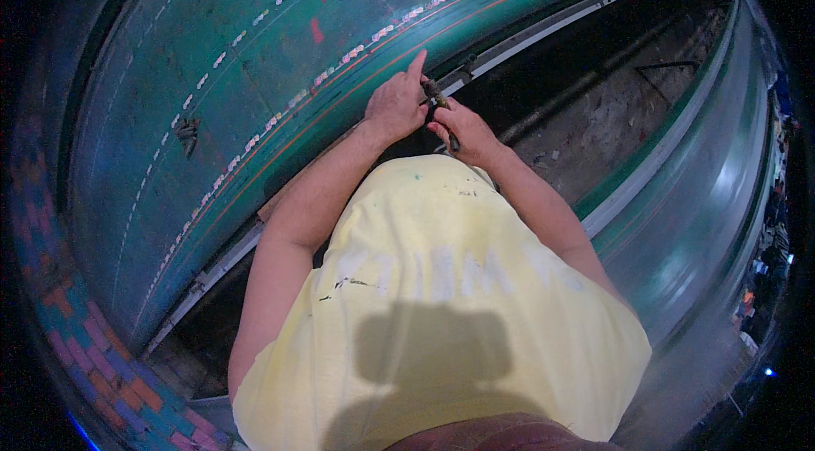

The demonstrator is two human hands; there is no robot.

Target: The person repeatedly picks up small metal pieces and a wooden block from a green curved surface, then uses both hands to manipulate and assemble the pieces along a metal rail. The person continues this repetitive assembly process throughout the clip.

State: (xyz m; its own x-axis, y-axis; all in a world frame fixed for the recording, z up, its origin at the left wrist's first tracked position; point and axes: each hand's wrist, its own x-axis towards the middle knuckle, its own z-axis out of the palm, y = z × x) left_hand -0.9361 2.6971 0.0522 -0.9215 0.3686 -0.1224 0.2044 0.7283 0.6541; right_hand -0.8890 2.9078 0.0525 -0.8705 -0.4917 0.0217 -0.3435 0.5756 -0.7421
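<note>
In the head view, a dark, slender tool (436,93) is grasped by the right hand (467,133), its fingers wrapped around the near part. The tool is held at a slant in front of the person's yellow shirt (424,230), by the near edge of a long green table (255,69). The left hand (396,106) is placed just left of the tool, with one finger extended toward the far side and the others curled; whether anything is gripped by it cannot be told. The green table is marked with orange lines and rows of small pale patches, and a dark, crumpled object (188,137) is seen on its left part. It is edged by a pale rail (528,45). At the right, a second long table (696,230) is seen.
</note>
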